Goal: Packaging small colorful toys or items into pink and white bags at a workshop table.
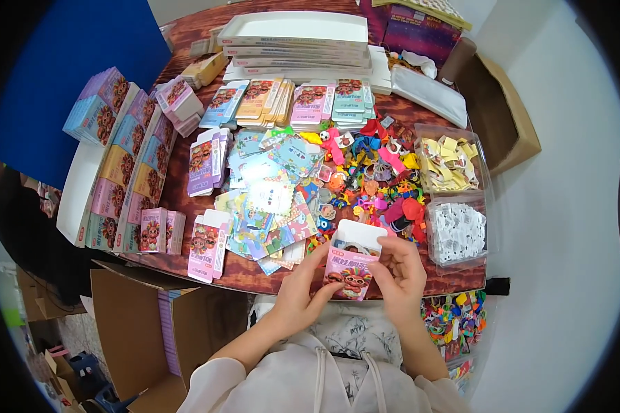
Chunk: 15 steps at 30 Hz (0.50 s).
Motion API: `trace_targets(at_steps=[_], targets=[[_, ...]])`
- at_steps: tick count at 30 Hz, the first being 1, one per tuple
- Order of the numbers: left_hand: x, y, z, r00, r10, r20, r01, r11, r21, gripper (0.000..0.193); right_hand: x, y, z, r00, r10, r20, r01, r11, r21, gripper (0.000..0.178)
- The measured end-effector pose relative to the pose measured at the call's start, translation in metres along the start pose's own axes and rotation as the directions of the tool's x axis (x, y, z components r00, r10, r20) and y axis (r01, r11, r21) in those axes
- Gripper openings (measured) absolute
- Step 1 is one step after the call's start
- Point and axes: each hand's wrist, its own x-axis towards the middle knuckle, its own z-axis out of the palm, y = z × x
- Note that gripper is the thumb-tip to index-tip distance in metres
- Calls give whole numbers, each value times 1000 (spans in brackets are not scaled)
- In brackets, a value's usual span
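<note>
At the table's near edge I hold a small pink cardboard box upright between both hands. Its white top flap stands up, and printed cards or pieces show at its mouth. My left hand grips the box's left side, with the thumb across the lower front. On the right side my right hand pinches the box near its upper corner. Just beyond lie a heap of small colourful toys and a spread of printed cards. A flattened pink box rests to the left.
White trays are stacked at the back, behind piles of flat boxes. Filled box rows stand at left. Clear tubs of yellow pieces and white pieces sit at right. Cartons flank the table.
</note>
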Motion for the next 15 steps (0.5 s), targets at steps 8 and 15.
trace_targets(at_steps=[8, 15], targets=[[-1, 12, -6, 990, -50, 132, 47, 998, 31, 75, 2, 5, -28, 971, -71, 229, 113, 978, -174, 22], [1, 13, -10, 976, 15, 216, -28, 998, 55, 77, 12, -4, -25, 943, -118, 311, 200, 949, -245, 15]])
